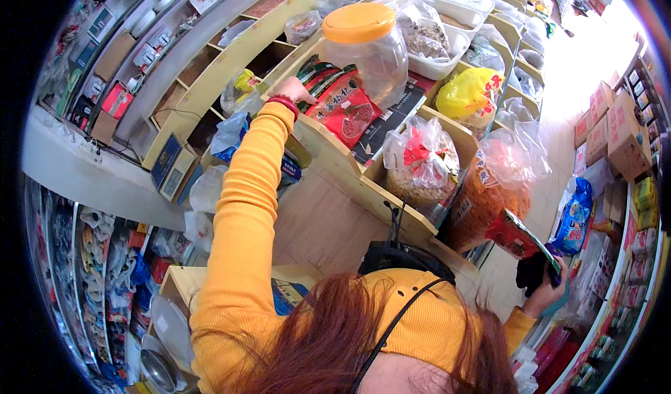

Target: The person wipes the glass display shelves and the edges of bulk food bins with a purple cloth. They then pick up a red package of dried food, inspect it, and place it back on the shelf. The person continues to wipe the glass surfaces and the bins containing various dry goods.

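Observation:
My left hand [294,91], with a red bracelet at the wrist, is at the left edge of several red and dark-green food packets [343,111]. Its thumb rests on the front red packet, and the other fingers are partly hidden behind. The packets lean together in a wooden display bin, beside a clear plastic jar [367,61] with an orange lid. Low on the right, my right hand [548,292] grips a similar red and green packet [519,237], together with a bunched dark cloth [534,273]. That packet is tilted and seen nearly edge-on.
Bagged dry goods [422,161] and a large bag of orange food [490,200] stand right of the packets. A yellow bag [468,98] and white tubs [437,53] lie beyond. Cartons [626,132] line the right shelf. A scale [173,168] sits at left.

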Tool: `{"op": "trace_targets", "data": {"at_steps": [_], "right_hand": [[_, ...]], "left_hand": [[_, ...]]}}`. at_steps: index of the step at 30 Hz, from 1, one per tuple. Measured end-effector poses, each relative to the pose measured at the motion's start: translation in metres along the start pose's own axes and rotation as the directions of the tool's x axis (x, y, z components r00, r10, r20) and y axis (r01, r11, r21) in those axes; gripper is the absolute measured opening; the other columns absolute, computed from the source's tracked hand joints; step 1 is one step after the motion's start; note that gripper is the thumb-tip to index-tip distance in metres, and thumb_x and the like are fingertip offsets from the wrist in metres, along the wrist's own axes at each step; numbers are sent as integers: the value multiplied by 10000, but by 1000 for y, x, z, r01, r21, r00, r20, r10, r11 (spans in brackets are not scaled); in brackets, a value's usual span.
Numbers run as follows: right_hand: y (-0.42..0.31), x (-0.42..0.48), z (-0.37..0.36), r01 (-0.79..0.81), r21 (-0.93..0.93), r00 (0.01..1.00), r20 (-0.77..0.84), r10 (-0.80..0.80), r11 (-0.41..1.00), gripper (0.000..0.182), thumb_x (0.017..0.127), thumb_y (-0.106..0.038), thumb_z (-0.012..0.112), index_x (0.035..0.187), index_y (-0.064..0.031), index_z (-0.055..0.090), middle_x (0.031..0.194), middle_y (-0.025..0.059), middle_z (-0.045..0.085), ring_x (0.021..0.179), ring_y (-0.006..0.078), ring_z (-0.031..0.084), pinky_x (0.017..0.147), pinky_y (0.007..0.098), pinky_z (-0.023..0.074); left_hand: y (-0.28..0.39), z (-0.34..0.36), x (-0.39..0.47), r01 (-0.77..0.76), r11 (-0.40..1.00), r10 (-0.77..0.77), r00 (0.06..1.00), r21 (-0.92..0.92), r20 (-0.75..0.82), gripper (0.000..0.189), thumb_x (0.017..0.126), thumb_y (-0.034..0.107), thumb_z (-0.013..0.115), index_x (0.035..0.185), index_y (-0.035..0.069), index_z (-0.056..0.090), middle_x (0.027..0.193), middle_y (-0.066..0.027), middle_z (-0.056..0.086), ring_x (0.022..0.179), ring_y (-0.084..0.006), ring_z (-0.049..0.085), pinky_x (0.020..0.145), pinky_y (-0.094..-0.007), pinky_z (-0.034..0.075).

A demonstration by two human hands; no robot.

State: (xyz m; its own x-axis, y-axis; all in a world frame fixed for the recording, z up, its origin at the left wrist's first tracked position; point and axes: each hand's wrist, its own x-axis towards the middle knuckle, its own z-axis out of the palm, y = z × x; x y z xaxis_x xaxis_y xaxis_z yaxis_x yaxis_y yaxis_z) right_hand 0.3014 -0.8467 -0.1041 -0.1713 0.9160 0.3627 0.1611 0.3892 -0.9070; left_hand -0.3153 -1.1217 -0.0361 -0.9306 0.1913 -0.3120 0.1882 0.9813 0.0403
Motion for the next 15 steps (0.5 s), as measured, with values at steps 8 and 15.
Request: {"op": "trace_targets", "data": {"at_steps": [8,15], "right_hand": [[6,1,-6,-52,-41,999,6,52,998,124,766,-7,597,885,-11,561,860,13,526,839,128,496,803,244,383],[24,-1,-15,-55,-60,998,6,55,997,142,749,4,615,880,-7,562,848,16,526,839,133,495,809,248,381]], "left_hand": [[36,-12,-55,45,940,41,969,339,-244,789,534,497,765,1172,103,519,1273,-108,437,1204,-294,362,966,-464,322],[2,-14,-10,-189,981,188,982,37,32,804,496,586,731,960,-44,541,749,-131,603,667,-247,587,657,-355,467]]}}
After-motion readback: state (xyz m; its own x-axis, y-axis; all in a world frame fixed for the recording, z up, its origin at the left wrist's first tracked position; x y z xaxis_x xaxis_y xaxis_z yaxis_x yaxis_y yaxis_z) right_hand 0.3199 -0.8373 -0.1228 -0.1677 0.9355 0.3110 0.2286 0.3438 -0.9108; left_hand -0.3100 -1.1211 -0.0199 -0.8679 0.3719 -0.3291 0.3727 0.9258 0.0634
